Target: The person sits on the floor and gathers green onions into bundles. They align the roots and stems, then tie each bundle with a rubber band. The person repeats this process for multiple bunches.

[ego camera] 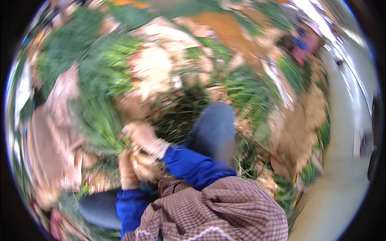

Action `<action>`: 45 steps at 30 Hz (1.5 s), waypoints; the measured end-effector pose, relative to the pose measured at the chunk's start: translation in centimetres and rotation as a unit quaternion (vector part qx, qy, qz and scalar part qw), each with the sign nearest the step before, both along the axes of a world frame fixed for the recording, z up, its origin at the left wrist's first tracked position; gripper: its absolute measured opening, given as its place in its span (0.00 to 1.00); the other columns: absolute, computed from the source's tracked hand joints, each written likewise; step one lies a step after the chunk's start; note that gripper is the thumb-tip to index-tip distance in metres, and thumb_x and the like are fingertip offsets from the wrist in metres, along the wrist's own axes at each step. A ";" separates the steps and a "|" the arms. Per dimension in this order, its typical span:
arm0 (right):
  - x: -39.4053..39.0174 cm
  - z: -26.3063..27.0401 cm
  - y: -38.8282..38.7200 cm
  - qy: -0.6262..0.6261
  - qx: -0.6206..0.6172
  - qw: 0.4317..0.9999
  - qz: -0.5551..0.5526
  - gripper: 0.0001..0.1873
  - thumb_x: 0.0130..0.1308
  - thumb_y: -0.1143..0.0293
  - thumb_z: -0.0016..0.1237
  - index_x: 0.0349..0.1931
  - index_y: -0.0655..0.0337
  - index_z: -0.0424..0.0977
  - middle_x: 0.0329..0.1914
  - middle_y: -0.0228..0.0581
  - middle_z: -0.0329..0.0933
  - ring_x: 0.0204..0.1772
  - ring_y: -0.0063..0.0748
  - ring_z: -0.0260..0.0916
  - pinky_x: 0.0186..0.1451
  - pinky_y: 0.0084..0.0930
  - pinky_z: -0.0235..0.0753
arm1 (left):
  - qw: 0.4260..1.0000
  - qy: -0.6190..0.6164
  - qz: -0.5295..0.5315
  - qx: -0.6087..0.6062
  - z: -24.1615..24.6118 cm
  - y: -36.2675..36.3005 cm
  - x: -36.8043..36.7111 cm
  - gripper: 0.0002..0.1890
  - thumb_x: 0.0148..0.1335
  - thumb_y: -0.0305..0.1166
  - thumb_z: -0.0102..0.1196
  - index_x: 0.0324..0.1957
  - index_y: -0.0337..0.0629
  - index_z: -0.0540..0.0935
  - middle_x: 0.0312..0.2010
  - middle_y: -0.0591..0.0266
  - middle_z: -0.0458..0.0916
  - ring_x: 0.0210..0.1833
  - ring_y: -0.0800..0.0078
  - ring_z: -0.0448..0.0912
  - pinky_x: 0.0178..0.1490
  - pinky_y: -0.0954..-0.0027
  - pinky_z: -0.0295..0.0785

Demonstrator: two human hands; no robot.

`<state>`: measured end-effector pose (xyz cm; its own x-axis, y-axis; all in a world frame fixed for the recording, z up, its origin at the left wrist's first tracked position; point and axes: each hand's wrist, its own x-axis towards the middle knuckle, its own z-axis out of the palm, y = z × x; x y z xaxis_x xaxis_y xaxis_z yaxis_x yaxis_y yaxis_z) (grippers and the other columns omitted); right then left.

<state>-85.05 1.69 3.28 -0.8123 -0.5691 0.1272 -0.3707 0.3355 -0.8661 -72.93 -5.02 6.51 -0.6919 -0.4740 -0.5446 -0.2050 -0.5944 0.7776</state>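
In the head view both my hands are close together around the root end of a bunch of green onions (105, 129). My left hand (127, 170) grips the stalks from below, its fingers partly hidden by them. My right hand (143, 137) is at the upper right of the same bunch, fingers curled against the stalks. Pale, stringy roots (147, 165) hang between my wrists. The long green leaves fan out up and to the left. The picture is blurred, so the exact finger contact is unclear.
Piled green onions (117, 66) lie ahead, with more bunches (247, 87) at the right. Loose leaves (178, 114) cover the ground by my knee. Brown sacking (57, 129) lies at the left. A person in pink and blue (306, 45) is at the upper right, beside a pale floor (340, 144).
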 end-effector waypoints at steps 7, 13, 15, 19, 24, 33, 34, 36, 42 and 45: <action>-7.5 3.8 4.8 -0.628 -0.461 0.625 0.049 0.18 0.73 0.55 0.35 0.31 0.57 0.69 0.16 0.22 0.57 0.14 0.16 0.51 0.15 0.16 0.51 | 0.970 0.117 0.066 0.204 -0.1 -0.1 0.4 0.12 0.58 0.32 0.53 0.39 0.31 0.78 0.26 0.59 0.80 0.26 0.73 0.77 0.25 0.74 0.74; -1.9 5.7 0.5 -0.470 0.032 0.878 0.088 0.20 0.68 0.51 0.47 0.35 0.63 0.74 0.21 0.21 0.65 0.15 0.10 0.51 0.18 0.11 0.52 | 0.952 0.157 0.062 0.257 -0.5 -0.5 0.0 0.11 0.54 0.27 0.54 0.38 0.29 0.79 0.26 0.57 0.81 0.24 0.70 0.80 0.30 0.73 0.77; -1.1 5.8 0.2 -0.444 -0.117 0.884 0.090 0.11 0.67 0.63 0.49 0.33 0.61 0.75 0.19 0.22 0.63 0.17 0.12 0.54 0.19 0.14 0.53 | 0.980 0.075 0.057 0.177 -0.6 -0.8 0.0 0.11 0.55 0.29 0.52 0.36 0.30 0.80 0.23 0.57 0.80 0.20 0.72 0.77 0.25 0.74 0.74; -5.7 5.3 2.6 -0.398 -0.159 0.899 0.089 0.11 0.67 0.62 0.49 0.33 0.60 0.76 0.18 0.26 0.67 0.16 0.16 0.58 0.19 0.15 0.59 | 0.995 -0.038 0.069 0.056 -0.2 -1.6 0.3 0.11 0.56 0.31 0.54 0.36 0.33 0.80 0.24 0.59 0.81 0.21 0.73 0.77 0.25 0.76 0.73; -15.3 3.4 1.4 0.130 0.322 0.936 0.061 0.18 0.61 0.50 0.49 0.38 0.55 0.77 0.31 0.44 0.78 0.34 0.52 0.75 0.45 0.39 0.75 | 0.964 0.097 0.155 0.194 2.3 -2.0 -0.3 0.13 0.54 0.28 0.55 0.42 0.33 0.78 0.25 0.60 0.81 0.26 0.68 0.80 0.33 0.71 0.79; -8.1 8.7 1.0 0.402 0.269 0.870 0.094 0.09 0.59 0.61 0.49 0.31 0.57 0.72 0.28 0.42 0.72 0.30 0.43 0.73 0.33 0.39 0.73 | 0.964 0.181 0.130 0.143 2.7 -2.0 -2.2 0.15 0.60 0.27 0.50 0.49 0.34 0.74 0.29 0.59 0.81 0.30 0.72 0.81 0.34 0.73 0.78; -6.1 9.2 1.9 0.365 0.279 0.870 0.177 0.08 0.60 0.62 0.49 0.32 0.56 0.73 0.28 0.39 0.71 0.31 0.41 0.72 0.35 0.36 0.73 | 0.970 0.148 0.081 0.177 2.3 -2.2 -1.9 0.15 0.59 0.25 0.55 0.49 0.32 0.77 0.44 0.54 0.82 0.41 0.70 0.82 0.39 0.74 0.79; -3.5 9.5 2.8 0.212 0.238 0.894 0.314 0.08 0.61 0.60 0.49 0.32 0.53 0.74 0.28 0.37 0.72 0.31 0.37 0.73 0.35 0.32 0.73 | 0.974 0.103 0.111 0.169 1.3 -1.8 -2.0 0.14 0.59 0.29 0.56 0.45 0.32 0.79 0.35 0.56 0.83 0.35 0.71 0.81 0.39 0.74 0.78; -4.0 6.4 0.4 -0.207 0.091 0.943 0.242 0.17 0.64 0.57 0.53 0.41 0.63 0.75 0.37 0.42 0.78 0.40 0.33 0.77 0.46 0.26 0.76 | 0.961 0.141 0.095 0.219 -0.3 -1.5 -1.2 0.10 0.57 0.26 0.56 0.40 0.32 0.79 0.30 0.58 0.83 0.26 0.72 0.80 0.30 0.75 0.76; -4.5 4.7 -0.6 -0.057 0.064 0.978 0.189 0.09 0.68 0.68 0.48 0.41 0.63 0.75 0.30 0.33 0.76 0.30 0.22 0.68 0.38 0.20 0.71 | 0.977 0.078 0.085 0.177 -0.4 -1.6 -0.7 0.11 0.56 0.25 0.56 0.42 0.32 0.79 0.29 0.59 0.83 0.25 0.73 0.80 0.30 0.76 0.76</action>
<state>-89.56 1.13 8.00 -0.5464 -0.8364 -0.0439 -0.3917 0.3015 -0.8693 -73.66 -6.57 6.13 -0.7075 -0.3908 -0.5888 0.0257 -0.8469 0.5311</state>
